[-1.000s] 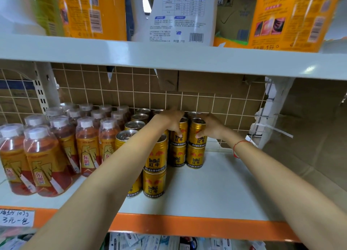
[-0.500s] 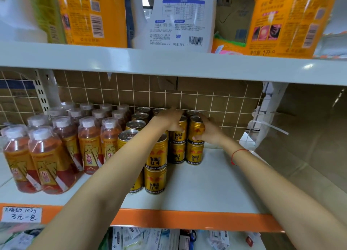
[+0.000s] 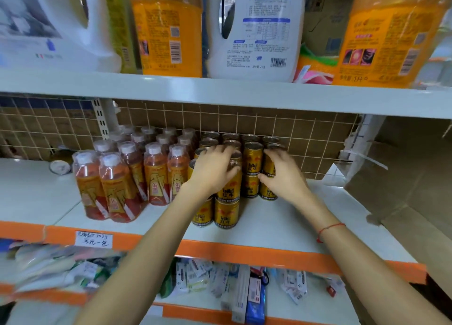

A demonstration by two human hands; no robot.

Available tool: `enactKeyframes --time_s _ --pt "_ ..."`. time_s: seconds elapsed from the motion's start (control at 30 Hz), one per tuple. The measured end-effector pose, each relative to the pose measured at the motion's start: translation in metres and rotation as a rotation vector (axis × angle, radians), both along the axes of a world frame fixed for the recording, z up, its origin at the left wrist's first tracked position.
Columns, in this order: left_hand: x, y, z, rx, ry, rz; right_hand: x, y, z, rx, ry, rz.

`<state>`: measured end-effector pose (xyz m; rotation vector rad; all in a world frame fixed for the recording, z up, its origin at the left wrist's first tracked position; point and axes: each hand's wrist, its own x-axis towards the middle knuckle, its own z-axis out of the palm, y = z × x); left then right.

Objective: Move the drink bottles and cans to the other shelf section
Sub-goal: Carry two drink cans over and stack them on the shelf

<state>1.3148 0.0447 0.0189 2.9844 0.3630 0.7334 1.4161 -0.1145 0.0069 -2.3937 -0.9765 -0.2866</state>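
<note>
Gold cans (image 3: 252, 170) are standing two high in rows at the centre of the frame, on the white shelf (image 3: 281, 217) with the orange front edge, and both of the person's hands are working among them. The left hand (image 3: 215, 170) is lying over the top tier of the front-left stack, fingers curled down round an upper can (image 3: 230, 190). The right hand (image 3: 283, 175) is reaching in just right of it, fingers bent round the rightmost upper can (image 3: 269, 166), thumb pressing low on its side. A red string (image 3: 330, 229) is circling the right wrist. Left of the cans, touching them, shrink-wrapped drink bottles (image 3: 129, 178) with white caps are standing in packs. Detergent jugs (image 3: 256, 29) are sitting on the shelf above, across the upper frame. A handwritten price label (image 3: 94, 239) is sticking to the orange edge, lower left.
</note>
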Motion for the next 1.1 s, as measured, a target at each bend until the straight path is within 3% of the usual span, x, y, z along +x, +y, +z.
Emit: enactKeyframes --time_s 0.2,0.53,0.7,1.1 --pt "-0.087 0.001 -0.023 -0.124 -0.166 0.097 -0.066 0.016 -0.014 0.017 -0.063 0.101" --pt "-0.249 0.027 -0.053 -0.170 -0.072 0.409 -0.184 0.068 -0.034 -0.021 -0.026 0.375" --pt "-0.315 0.063 -0.059 -0.216 -0.053 0.536 -0.244 0.112 -0.029 -0.043 -0.089 0.484" --pt "-0.484 0.204 -0.071 -0.185 -0.045 0.619 -0.384 0.274 -0.045 -0.100 -0.097 0.571"
